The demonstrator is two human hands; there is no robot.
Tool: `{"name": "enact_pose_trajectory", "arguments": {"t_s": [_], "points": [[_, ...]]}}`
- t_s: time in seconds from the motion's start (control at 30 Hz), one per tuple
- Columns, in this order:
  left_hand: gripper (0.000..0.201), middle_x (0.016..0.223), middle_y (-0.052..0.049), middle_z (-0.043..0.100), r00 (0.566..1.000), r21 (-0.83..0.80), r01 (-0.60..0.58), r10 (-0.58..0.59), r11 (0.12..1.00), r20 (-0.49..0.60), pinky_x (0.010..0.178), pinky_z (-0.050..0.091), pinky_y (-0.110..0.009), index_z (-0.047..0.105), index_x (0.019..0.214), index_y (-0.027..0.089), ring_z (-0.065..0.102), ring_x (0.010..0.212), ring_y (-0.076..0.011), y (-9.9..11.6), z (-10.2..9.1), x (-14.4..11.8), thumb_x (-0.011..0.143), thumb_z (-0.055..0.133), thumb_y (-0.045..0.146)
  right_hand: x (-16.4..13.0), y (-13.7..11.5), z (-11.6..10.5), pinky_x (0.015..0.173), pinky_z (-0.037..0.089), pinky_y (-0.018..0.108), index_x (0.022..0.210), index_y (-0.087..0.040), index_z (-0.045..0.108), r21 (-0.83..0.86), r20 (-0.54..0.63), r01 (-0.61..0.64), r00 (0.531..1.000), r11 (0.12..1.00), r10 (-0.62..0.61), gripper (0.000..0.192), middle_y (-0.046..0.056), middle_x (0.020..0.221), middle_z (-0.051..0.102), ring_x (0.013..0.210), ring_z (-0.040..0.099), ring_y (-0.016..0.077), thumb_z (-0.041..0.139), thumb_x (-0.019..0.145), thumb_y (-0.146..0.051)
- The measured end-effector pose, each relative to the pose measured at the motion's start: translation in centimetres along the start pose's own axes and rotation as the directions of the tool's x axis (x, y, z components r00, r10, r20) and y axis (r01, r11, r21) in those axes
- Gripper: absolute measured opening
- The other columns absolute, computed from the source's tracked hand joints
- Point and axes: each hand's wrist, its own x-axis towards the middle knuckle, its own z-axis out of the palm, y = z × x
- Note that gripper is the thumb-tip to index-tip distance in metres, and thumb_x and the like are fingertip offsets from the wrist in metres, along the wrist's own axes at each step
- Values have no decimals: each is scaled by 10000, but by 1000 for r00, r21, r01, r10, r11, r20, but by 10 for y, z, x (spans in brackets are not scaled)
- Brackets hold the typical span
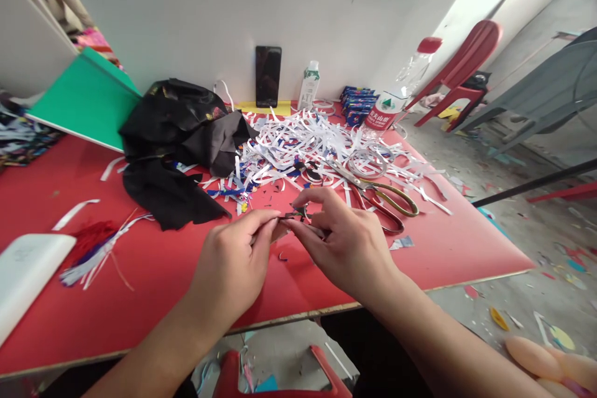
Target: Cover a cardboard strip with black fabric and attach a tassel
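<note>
My left grip (242, 242) and right grip (340, 233) pinched one small dark piece (293, 216) lying crosswise between them, equally near.

The small dark piece (293, 216) pinched between the two hands is too small and too covered by fingertips to identify; the left hand (236, 258) and right hand (347, 245) hide most of it; the table (153, 273) is cut off at the left edge and bottom edge, as is the white slab (23, 273); the scissors (377, 193) lie partly buried under paper strips (308, 143); the bottle's (394, 102) red label print is too blurred to read.
</note>
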Motion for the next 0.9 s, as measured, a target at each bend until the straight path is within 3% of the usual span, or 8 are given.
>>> {"name": "enact_pose_trajectory", "arguments": {"t_s": [0.1,0.23,0.33,0.47,0.73,0.9], "points": [[121,838,-16,857,999,86,0,4,996,-54,540,579,-213,790,1020,170,805,632,-167,-1,4,-2,999,674,142,0,-1,3,513,328,254,989,-254,722,26,48,-138,990,990,136,235,-39,577,694,488,624,155,703,976,-488],[124,802,-50,842,975,231,-140,175,963,-135,537,588,-245,773,1009,138,795,606,-189,-4,10,-4,1005,650,131,4,-5,4,468,329,252,902,-268,714,168,168,-350,931,922,323,285,-43,517,660,464,649,180,705,941,-550],[127,856,-87,853,947,300,-229,283,926,-150,628,639,-257,760,1041,115,822,681,-205,-7,12,-5,1007,639,99,7,-9,2,437,340,257,875,-258,737,265,245,-433,894,862,374,280,-52,456,618,405,622,176,703,935,-529],[146,984,-143,863,917,331,-310,372,891,-145,788,685,-308,747,1086,77,850,827,-241,-9,12,-5,986,647,41,7,-10,1,407,365,272,865,-241,805,330,253,-456,886,826,388,276,-28,478,646,378,592,165,713,923,-495],[133,930,-102,860,955,219,-245,274,944,-112,772,692,-280,757,1074,96,845,804,-219,-6,8,-2,1006,643,81,5,-9,1,419,459,283,943,-246,862,371,221,-436,899,820,377,264,-10,524,680,441,647,184,725,909,-468],[245,1087,-183,851,887,350,-399,453,847,-86,905,693,-346,715,1175,46,848,978,-267,-13,8,-5,967,617,-38,6,-11,-1,403,471,283,954,-240,859,419,256,-451,891,788,374,229,-20,525,694,379,641,176,711,914,-411]]}}
